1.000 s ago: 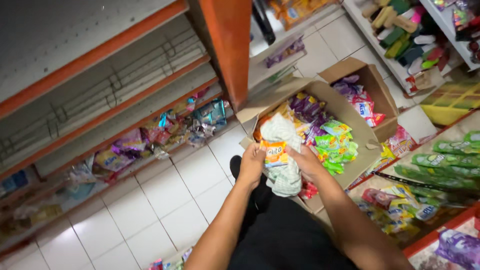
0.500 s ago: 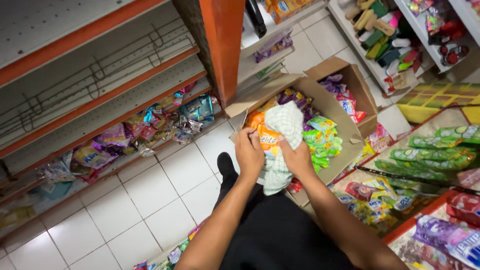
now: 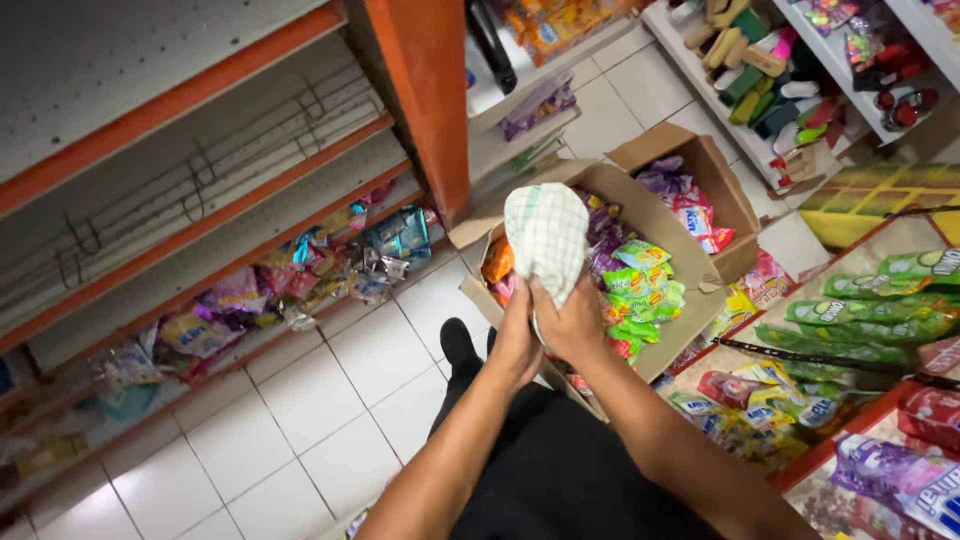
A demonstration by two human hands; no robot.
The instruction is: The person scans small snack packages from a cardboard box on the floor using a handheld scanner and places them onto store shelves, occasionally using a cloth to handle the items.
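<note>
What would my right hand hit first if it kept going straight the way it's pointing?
Your right hand already grips the checked cloth; beyond it, probably the snack packets in the cardboard box, though depth is unclear.

Orange-edged shelves (image 3: 190, 100) stand left, snack packets (image 3: 300, 280) along the bottom shelf, white floor tiles (image 3: 300, 400) below

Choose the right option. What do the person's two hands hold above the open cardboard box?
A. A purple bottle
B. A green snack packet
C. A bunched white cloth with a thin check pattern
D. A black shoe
C: both the left hand and the right hand grip a bunched white checked cloth from below, raised over the cardboard box full of coloured packets.
</note>
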